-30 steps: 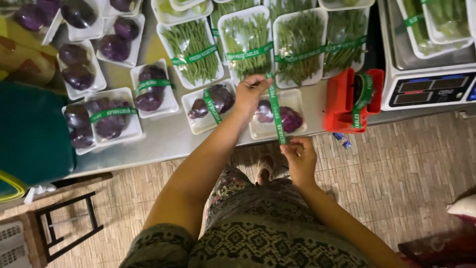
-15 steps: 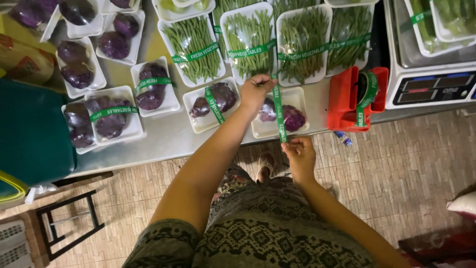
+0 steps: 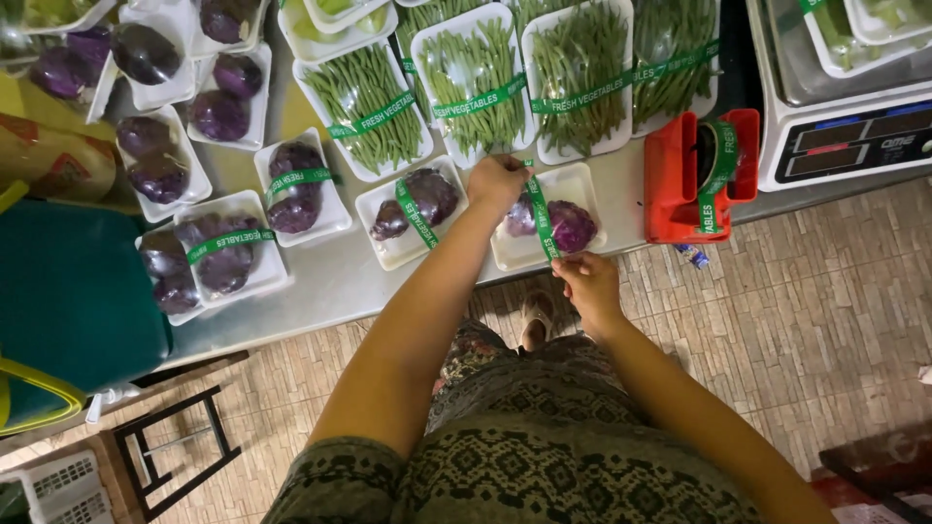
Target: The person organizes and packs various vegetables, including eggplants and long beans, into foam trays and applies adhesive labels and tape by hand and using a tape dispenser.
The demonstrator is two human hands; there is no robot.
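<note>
Near the middle of the frame, at the front edge of the metal table (image 3: pixel 320 291), sits a white tray (image 3: pixel 582 184) holding purple cabbage (image 3: pixel 571 225). A strip of green tape (image 3: pixel 542 218) runs across the tray from its far rim to its near one. The person's left hand (image 3: pixel 497 181) presses down on the upper end of that strip at the tray's far edge, fingers curled over it. The right hand (image 3: pixel 588 283), just below the tray's near edge, pinches the lower end of the tape between thumb and fingers.

Right of the tray stands a red tape dispenser (image 3: pixel 680 180) with a green roll in it, and beyond that, at the upper right, a weighing scale (image 3: pixel 854 136). Left of the tray lies another cabbage tray (image 3: pixel 408 209), already banded with green tape. Across the top of the frame are trays of green beans (image 3: pixel 466 78), also banded, and toward the upper left more trays of purple vegetables. A dark green chair (image 3: pixel 68 291) fills the left edge.
</note>
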